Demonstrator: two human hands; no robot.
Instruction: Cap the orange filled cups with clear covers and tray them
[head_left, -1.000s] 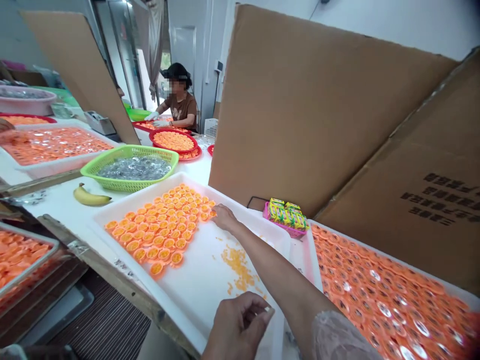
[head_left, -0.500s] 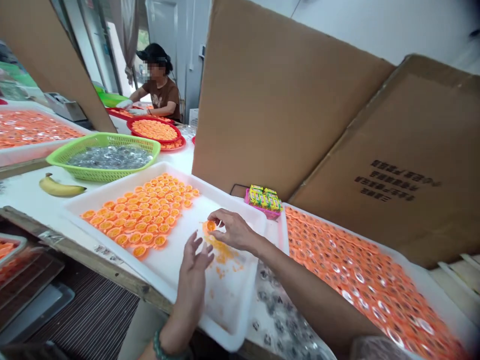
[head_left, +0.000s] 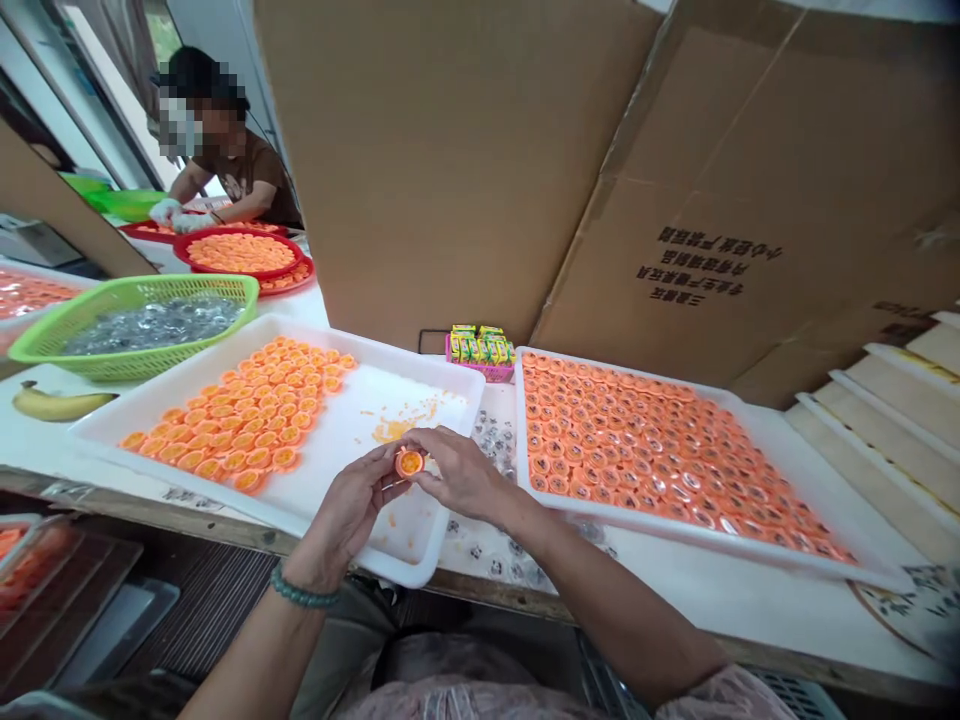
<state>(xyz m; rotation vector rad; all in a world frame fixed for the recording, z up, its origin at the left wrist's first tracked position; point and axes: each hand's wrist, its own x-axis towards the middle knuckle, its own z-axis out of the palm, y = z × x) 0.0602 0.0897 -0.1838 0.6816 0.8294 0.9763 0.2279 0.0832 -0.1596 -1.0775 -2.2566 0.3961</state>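
A small round orange piece (head_left: 409, 463) with a yellow-orange filled centre is pinched between both my hands, above the near right part of a white tray (head_left: 367, 385). My left hand (head_left: 351, 510) is closed on its left side, a green bead bracelet at the wrist. From the right, my right hand (head_left: 463, 476) grips its edge with thumb and fingers. Many similar orange pieces (head_left: 247, 415) lie in rows in the tray's left half. Yellow-orange crumbs (head_left: 394, 428) are scattered on the tray just beyond my hands.
On the right is a tray of orange pieces under clear covers (head_left: 637, 440). A pink basket of small yellow-green packets (head_left: 481, 348) stands before a tall cardboard sheet (head_left: 465, 170). Leftward are a green basket (head_left: 135, 365), a banana (head_left: 64, 404) and a gloved co-worker (head_left: 247, 185).
My view has turned to the right. My left hand, open before, has come up and closed on the orange piece, which my right hand still grips.
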